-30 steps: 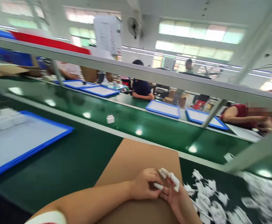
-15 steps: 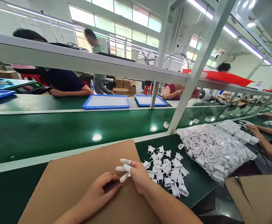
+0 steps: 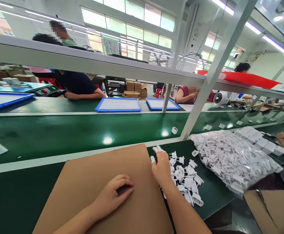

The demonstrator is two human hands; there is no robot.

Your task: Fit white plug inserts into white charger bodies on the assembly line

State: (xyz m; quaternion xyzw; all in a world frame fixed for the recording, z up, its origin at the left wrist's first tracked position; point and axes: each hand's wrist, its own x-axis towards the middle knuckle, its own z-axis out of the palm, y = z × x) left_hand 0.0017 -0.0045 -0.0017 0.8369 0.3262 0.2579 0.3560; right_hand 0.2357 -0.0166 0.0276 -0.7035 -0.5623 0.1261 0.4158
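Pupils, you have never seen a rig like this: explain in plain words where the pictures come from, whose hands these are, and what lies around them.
There is no robot: one head-worn camera looks forward and down at a person's own hands. The left hand, slightly curled, is over a brown cardboard sheet. The right hand, with white fingertip covers, is beside loose white parts on the dark green table. Neither visibly holds anything. Further right lies a clear bag of similar parts.
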